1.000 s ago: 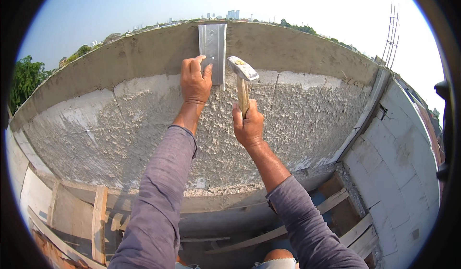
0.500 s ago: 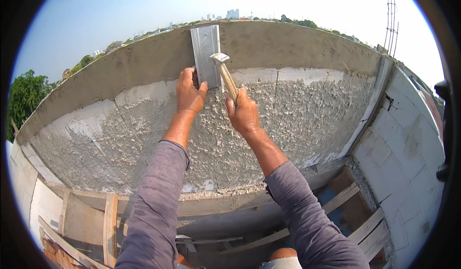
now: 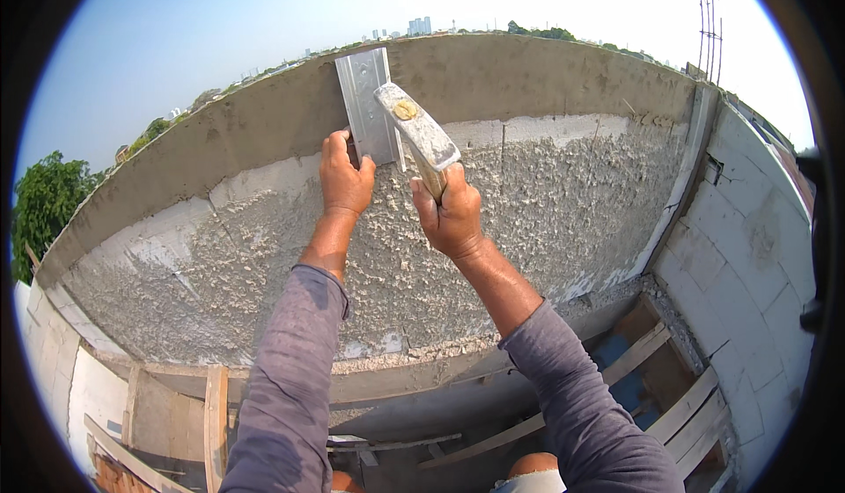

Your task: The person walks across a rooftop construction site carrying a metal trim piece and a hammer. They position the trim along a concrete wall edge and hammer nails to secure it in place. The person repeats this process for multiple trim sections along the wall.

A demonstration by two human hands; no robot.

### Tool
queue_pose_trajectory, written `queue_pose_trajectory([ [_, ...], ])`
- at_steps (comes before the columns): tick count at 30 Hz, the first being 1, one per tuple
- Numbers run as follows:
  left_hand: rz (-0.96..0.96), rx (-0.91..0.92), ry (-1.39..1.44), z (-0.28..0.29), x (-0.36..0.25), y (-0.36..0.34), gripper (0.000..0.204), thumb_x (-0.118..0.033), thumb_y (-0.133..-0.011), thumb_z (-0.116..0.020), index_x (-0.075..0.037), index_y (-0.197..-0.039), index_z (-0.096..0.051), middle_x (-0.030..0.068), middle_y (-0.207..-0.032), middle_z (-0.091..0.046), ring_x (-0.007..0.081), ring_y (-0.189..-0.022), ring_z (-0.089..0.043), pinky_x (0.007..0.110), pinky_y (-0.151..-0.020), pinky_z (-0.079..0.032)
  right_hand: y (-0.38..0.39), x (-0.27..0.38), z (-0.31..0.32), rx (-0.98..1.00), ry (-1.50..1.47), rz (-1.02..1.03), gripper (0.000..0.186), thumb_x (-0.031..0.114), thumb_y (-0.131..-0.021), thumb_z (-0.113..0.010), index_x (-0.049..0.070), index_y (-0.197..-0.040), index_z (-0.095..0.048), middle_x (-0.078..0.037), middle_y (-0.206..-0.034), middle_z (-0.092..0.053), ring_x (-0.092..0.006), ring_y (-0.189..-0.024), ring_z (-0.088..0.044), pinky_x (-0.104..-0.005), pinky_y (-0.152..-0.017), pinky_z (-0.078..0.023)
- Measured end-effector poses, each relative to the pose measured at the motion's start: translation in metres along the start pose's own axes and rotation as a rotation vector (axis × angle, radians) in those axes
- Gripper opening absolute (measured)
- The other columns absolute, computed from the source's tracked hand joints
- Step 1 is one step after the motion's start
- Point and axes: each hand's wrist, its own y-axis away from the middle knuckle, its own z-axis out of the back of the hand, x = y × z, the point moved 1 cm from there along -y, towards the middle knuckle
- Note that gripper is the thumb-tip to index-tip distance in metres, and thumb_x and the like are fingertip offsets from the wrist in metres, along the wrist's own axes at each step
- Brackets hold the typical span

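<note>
A flat silver metal profile stands nearly upright against the wall, its top close to the wall's upper edge. My left hand grips its lower left edge, thumb in front. My right hand is closed round the wooden handle of a hammer. The hammer's pale, worn head, with the handle's end showing in it, is in front of the profile's right edge; whether the two touch, I cannot tell. Beneath the profile's lower right corner a thin strip sticks down.
Smooth grey render covers the wall's top band, with rough splashed mortar below. A block wall stands at the right. Wooden planks span an opening low down, and more timber lies lower left. Thin steel bars rise behind the right corner.
The hammer has tilted back toward me, so its head looks larger and turned to the lower right. My left hand keeps its grip on the profile. The whole view has shifted slightly.
</note>
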Motion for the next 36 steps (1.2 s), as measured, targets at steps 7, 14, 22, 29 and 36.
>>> queue_pose_trajectory([
  [7, 0.034, 0.049, 0.021, 0.0, -0.001, 0.003, 0.051, 0.0, -0.08, -0.073, -0.004, -0.126, -0.05, 0.0201, -0.118, -0.059, 0.0421, -0.109, -0.064, 0.051, -0.092, -0.053, -0.009, -0.01, -0.005, 0.154, 0.399, -0.241, 0.027, 0.017, -0.096, -0.073, 0.005, -0.104, -0.05, -0.017, -0.071, -0.065, -0.0435, -0.066, -0.07, -0.051, -0.057, -0.055],
  [14, 0.057, 0.086, -0.038, 0.006, -0.003, 0.0, 0.052, 0.0, -0.081, -0.074, -0.004, -0.126, -0.049, 0.021, -0.122, -0.059, 0.0424, -0.113, -0.063, 0.051, -0.094, -0.052, -0.005, -0.011, -0.005, -0.038, 0.111, 0.218, 0.031, 0.019, -0.091, -0.077, 0.004, -0.1, -0.051, -0.017, -0.08, -0.066, -0.0393, -0.066, -0.069, -0.0471, -0.057, -0.056],
  [22, 0.122, 0.331, -0.161, 0.063, -0.012, -0.043, 0.065, -0.028, -0.082, -0.082, -0.002, -0.136, -0.057, 0.0202, -0.144, -0.055, 0.0363, -0.136, -0.053, 0.046, -0.111, -0.046, 0.029, -0.002, 0.0, 0.159, 0.025, -0.332, 0.026, 0.024, -0.1, -0.07, 0.005, -0.102, -0.051, -0.018, -0.075, -0.065, -0.0351, -0.066, -0.071, -0.0453, -0.059, -0.054],
  [29, -0.149, 0.185, -0.809, 0.084, -0.003, -0.123, 0.105, -0.082, -0.088, -0.058, -0.007, -0.159, -0.039, 0.0217, -0.158, -0.044, 0.0366, -0.154, -0.032, 0.055, -0.126, -0.026, 0.016, 0.048, -0.014, -0.092, -0.245, -0.26, 0.019, 0.018, -0.1, -0.067, 0.005, -0.099, -0.052, -0.012, -0.071, -0.061, -0.0232, -0.059, -0.063, -0.0388, -0.056, -0.051],
  [36, -0.011, 0.348, -0.712, 0.08, -0.007, -0.137, 0.104, -0.083, -0.09, -0.052, -0.006, -0.159, -0.04, 0.0198, -0.16, -0.043, 0.0337, -0.154, -0.032, 0.054, -0.126, -0.026, 0.012, 0.036, -0.043, -0.294, 0.02, 0.13, 0.029, 0.013, -0.1, -0.065, 0.004, -0.115, -0.042, -0.02, -0.078, -0.066, -0.0336, -0.066, -0.065, -0.0418, -0.059, -0.055],
])
